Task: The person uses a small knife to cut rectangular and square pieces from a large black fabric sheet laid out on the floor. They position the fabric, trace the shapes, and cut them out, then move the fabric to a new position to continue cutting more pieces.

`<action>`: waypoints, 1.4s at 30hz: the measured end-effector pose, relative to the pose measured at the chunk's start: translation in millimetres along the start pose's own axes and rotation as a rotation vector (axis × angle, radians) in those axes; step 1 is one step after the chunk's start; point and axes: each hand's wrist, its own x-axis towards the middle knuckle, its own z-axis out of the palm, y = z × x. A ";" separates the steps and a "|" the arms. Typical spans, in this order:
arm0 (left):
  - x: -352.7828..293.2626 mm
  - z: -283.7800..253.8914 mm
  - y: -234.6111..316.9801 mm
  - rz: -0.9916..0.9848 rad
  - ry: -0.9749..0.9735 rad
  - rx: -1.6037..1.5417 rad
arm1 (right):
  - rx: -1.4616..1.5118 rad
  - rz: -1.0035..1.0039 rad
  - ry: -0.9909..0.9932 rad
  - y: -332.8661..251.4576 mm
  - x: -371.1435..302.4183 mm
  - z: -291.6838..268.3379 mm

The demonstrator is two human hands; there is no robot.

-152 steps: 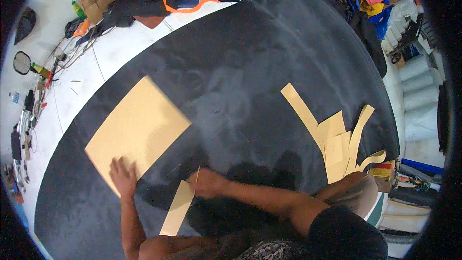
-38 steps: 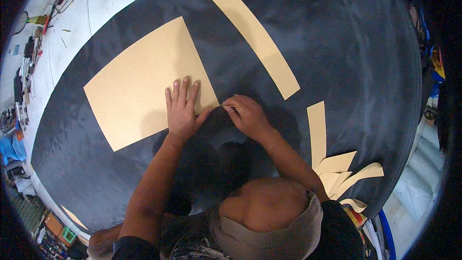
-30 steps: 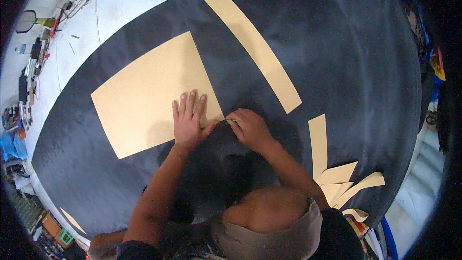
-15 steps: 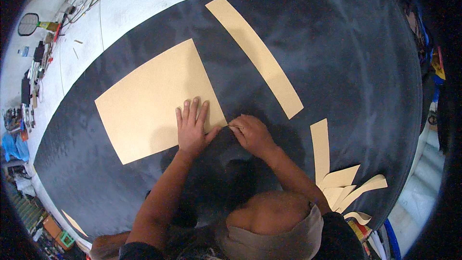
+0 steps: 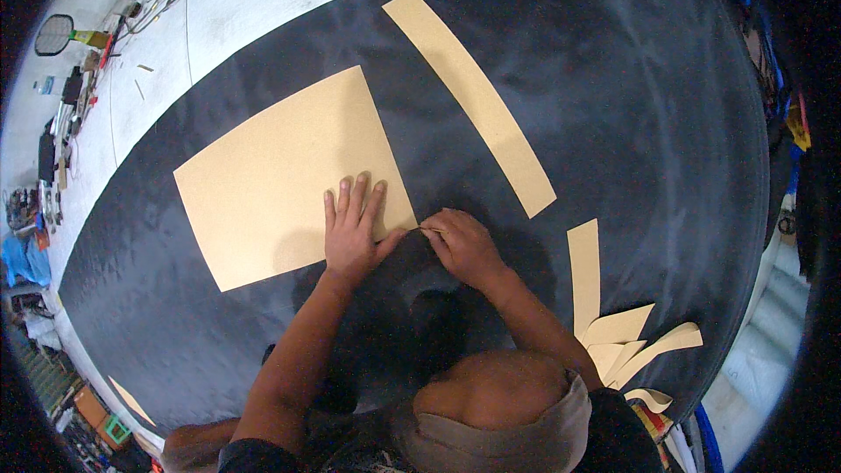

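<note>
One knee (image 5: 486, 385), scraps (image 5: 618, 326) over mat (image 5: 648, 140) | left fingers (image 5: 355, 197) spread on sheet (image 5: 263, 175) | right fingers (image 5: 449, 222) pinching thin object (image 5: 434, 229)

A bright, smooth white floor (image 5: 263, 4), crossed by thin dark seams, shows at upper left. Beyond it lies an oval, dark-meshed racket (image 5: 54, 35). Pale bluish, ridged bundles (image 5: 755, 357), perhaps plastic-wrapped, line the right rim.

Right of the large tan sheet (image 5: 263, 175), black material (image 5: 420, 114) gives my right hand (image 5: 464, 247) a lane as far as the long tan strip (image 5: 474, 98). My left hand (image 5: 353, 241) blocks the sheet's near right corner; well right of the sheet, overlapping tan pieces (image 5: 618, 326) obstruct.
</note>
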 end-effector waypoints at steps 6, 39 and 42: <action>0.7 1.1 1.2 -0.018 -0.024 0.003 | 0.002 -0.023 0.013 2.4 -0.5 0.2; 0.9 -8.0 1.3 -0.028 -0.089 -0.075 | -0.266 -0.357 0.123 22.4 227.0 3.4; 3.3 -7.1 3.2 -0.025 -0.061 -0.064 | -0.293 -0.391 0.133 25.4 227.4 0.5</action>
